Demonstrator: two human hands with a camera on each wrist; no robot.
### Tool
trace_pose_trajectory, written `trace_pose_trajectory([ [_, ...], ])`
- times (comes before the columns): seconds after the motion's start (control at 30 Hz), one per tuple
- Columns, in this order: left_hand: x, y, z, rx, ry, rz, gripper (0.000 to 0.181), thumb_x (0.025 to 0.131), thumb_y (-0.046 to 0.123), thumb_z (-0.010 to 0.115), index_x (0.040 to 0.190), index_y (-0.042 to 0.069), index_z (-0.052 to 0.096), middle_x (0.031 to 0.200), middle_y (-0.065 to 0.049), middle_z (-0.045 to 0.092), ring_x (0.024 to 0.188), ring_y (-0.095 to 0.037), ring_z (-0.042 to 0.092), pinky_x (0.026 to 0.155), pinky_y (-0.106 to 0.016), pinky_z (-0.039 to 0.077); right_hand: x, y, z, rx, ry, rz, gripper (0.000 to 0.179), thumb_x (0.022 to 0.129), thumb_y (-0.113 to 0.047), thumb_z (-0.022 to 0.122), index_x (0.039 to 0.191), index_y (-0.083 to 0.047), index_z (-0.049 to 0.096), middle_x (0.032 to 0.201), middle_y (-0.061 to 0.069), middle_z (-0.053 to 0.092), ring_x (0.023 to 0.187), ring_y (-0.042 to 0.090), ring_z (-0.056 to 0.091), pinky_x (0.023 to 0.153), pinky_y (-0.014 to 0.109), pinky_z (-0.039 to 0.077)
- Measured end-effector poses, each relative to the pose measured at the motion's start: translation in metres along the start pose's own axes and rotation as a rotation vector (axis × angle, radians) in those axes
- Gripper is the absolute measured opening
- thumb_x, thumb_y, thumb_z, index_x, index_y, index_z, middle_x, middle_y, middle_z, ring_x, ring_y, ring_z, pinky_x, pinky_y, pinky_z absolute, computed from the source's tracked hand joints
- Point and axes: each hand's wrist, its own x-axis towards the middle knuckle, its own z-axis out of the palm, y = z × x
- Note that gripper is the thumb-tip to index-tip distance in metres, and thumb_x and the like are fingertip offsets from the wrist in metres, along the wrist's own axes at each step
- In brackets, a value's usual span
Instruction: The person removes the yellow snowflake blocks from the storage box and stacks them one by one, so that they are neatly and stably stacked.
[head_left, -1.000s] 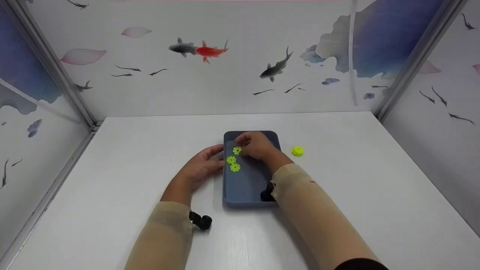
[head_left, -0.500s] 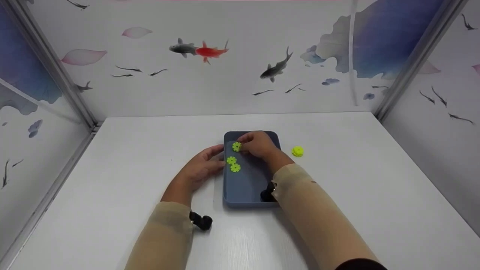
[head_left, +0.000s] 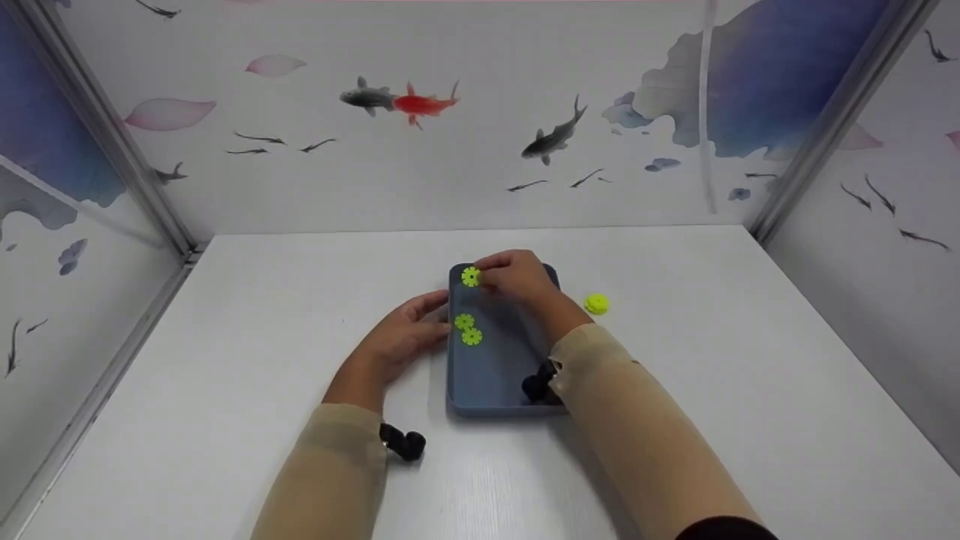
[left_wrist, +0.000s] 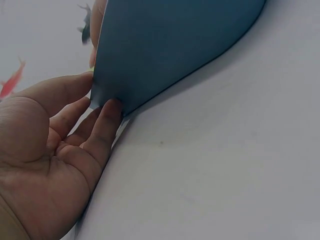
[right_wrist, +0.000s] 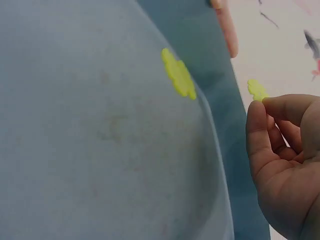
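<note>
In the head view, a blue-grey tray lies lengthwise between the hands. My right hand pinches a yellow-green snowflake disc between thumb and finger, at the tray's far left corner. That held disc also shows at the fingertips in the right wrist view, past the tray's wall. Two more snowflake discs lie in the tray by its left wall, close together. My left hand touches the tray's left wall from outside with its fingertips, as the left wrist view confirms.
Right of the tray, brighter yellow discs, seemingly stacked, lie on the white table. Panels with painted fish enclose the back and sides. A black wrist device sticks out by the left cuff.
My right hand has carried its disc away from the two others toward the tray's far left corner and lifted a little. The left hand and the tray have stayed put.
</note>
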Motion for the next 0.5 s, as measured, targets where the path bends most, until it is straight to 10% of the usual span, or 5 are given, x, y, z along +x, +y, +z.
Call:
trace_pose_trajectory([
  [0.5, 0.0, 0.001, 0.002, -0.004, 0.015, 0.003, 0.07, 0.093, 0.002, 0.077, 0.157, 0.02, 0.054, 0.169, -0.001, 0.045, 0.153, -0.022, 0.05, 0.125, -0.043, 0.044, -0.03, -0.011, -0.055, 0.31, -0.006, 0.009, 0.025, 0.102, -0.016, 0.071, 0.126, -0.007, 0.076, 0.124, 0.01, 0.071, 0.105, 0.023, 0.074, 0.097, 0.032, 0.064],
])
